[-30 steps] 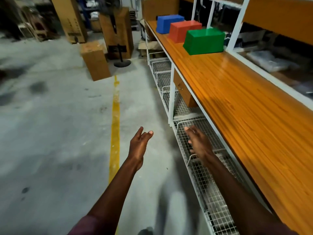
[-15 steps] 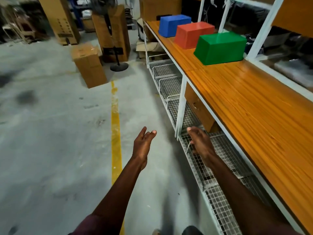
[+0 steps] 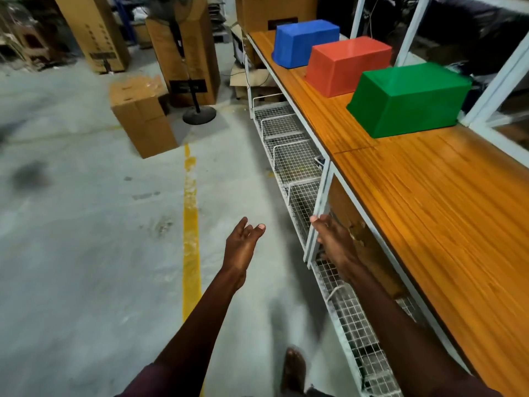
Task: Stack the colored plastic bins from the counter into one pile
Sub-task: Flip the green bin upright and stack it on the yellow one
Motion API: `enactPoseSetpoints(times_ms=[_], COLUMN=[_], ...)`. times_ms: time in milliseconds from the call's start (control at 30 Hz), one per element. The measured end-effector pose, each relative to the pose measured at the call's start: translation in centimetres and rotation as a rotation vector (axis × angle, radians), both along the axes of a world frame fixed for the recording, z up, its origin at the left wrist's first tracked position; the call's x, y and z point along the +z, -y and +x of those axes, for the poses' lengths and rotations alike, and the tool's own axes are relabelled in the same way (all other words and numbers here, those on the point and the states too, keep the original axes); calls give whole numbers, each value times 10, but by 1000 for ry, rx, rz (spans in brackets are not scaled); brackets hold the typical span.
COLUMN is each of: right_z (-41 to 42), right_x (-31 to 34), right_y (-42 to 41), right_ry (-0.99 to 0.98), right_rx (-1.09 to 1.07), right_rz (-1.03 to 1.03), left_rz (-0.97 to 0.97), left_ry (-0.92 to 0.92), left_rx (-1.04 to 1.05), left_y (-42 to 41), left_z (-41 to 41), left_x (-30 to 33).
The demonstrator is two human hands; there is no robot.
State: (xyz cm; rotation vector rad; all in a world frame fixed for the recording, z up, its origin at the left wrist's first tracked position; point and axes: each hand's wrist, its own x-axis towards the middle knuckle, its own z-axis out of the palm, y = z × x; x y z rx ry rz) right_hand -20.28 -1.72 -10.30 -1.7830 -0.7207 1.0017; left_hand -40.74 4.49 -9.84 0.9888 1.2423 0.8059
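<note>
Three plastic bins sit upside down in a slanted row on the long orange wooden counter (image 3: 423,213), in the upper right of the frame. The green plastic bin (image 3: 409,103) is the lowest in the frame, the red plastic bin (image 3: 347,65) is just above and left of it, and the blue plastic bin (image 3: 305,43) is highest. The bins sit close together, but it is hard to tell if they touch. Both arms reach forward from the bottom of the frame. The left hand (image 3: 240,249) is in the lower middle, over the grey floor (image 3: 86,253), with its palm turned to the side and its fingers loosely spread, holding nothing. The right hand (image 3: 333,242) is just right of it, in front of a white metal post (image 3: 319,207) under the counter edge, fingers pointing forward and a little apart, holding nothing. All three bins are well apart from both hands, far up the frame. A yellow painted line (image 3: 190,213) runs up the floor left of the hands. White wire baskets (image 3: 289,156) sit under the counter. Brown cardboard boxes (image 3: 143,116) and a black fan stand (image 3: 197,110) are in the upper left.
</note>
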Motion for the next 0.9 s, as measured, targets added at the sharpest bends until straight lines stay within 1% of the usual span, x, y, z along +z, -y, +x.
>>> enactPoseSetpoints(times_ms=[67, 200, 300, 400, 534, 700, 900], right_z=[12, 34, 54, 76, 98, 118, 153], right_x=[8, 21, 23, 22, 17, 20, 16], right_y=[-34, -88, -134, -180, -230, -277, -307], right_ry=[28, 181, 224, 274, 312, 332, 382], right_rx=[-6, -15, -40, -110, -281, -530, -735], right_rz=[-9, 1, 50, 71, 68, 48, 14], left_rz=[31, 104, 179, 241, 324, 343, 386], left_ry=[-35, -79, -125, -151, -137, -117, -78], left_rx=[-17, -50, -124, -239, -434, -667, -861], left_y=[-37, -105, -165, -226, -303, -381, -436], left_z=[14, 43, 71, 102, 141, 191, 263], left_x=[3, 11, 12, 8, 4, 12, 18])
